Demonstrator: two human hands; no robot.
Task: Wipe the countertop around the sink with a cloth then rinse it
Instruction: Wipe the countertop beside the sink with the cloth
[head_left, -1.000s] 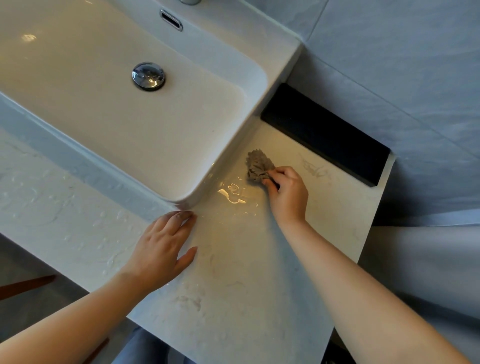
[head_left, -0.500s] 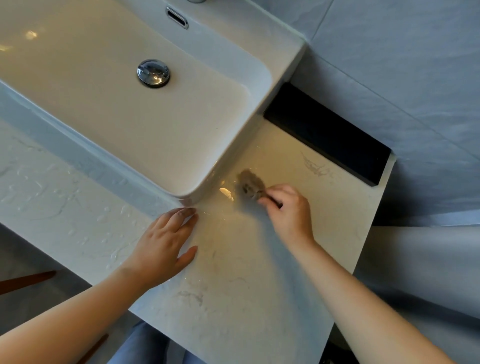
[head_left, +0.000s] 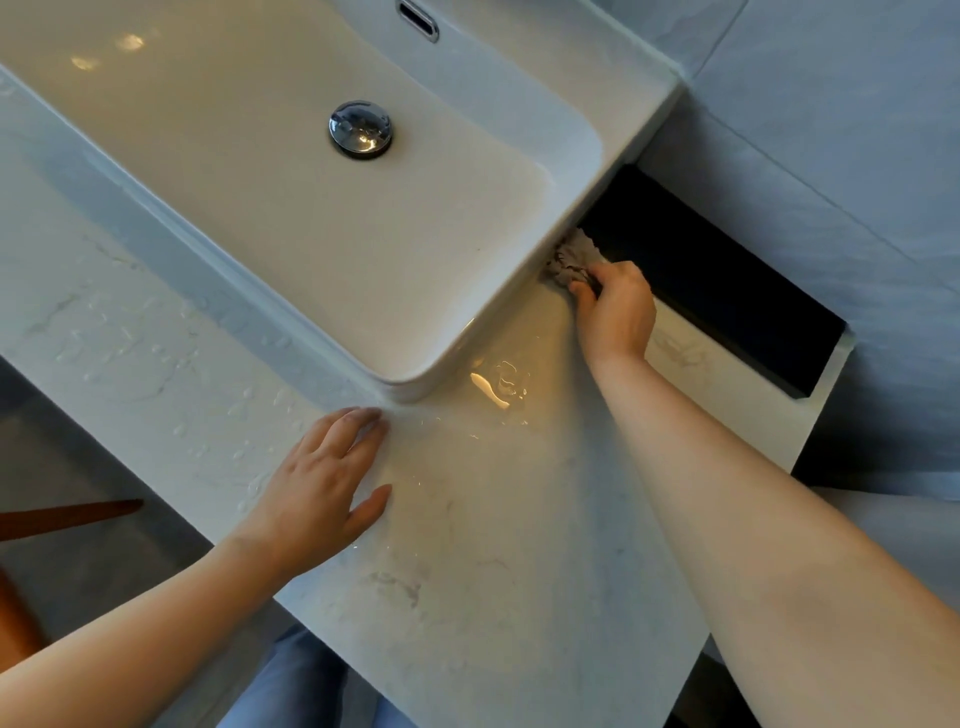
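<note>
Cloth (head_left: 574, 257) now deeper beside sink (head_left: 613, 171) wall, right hand (head_left: 618, 306) grip closed on it; left hand (head_left: 322, 488) flat, open.

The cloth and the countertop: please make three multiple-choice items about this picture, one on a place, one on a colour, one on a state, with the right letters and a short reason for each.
1. Where is the cloth?
A. in the basin, on the drain
B. on the countertop, against the right side of the sink, by the dark recess
C. under the left hand

2. What colour is the drain plug?
A. shiny silver
B. black
C. brass yellow

3. What is the state of the left hand?
A. clenched around a sponge
B. lifted in the air
C. open and flat on the countertop

Answers:
1 B, since the right hand holds the bunched cloth at the sink's right wall.
2 A, since the plug reflects light like chrome.
3 C, since its fingers lie spread on the surface near the sink's corner, holding nothing.
</note>
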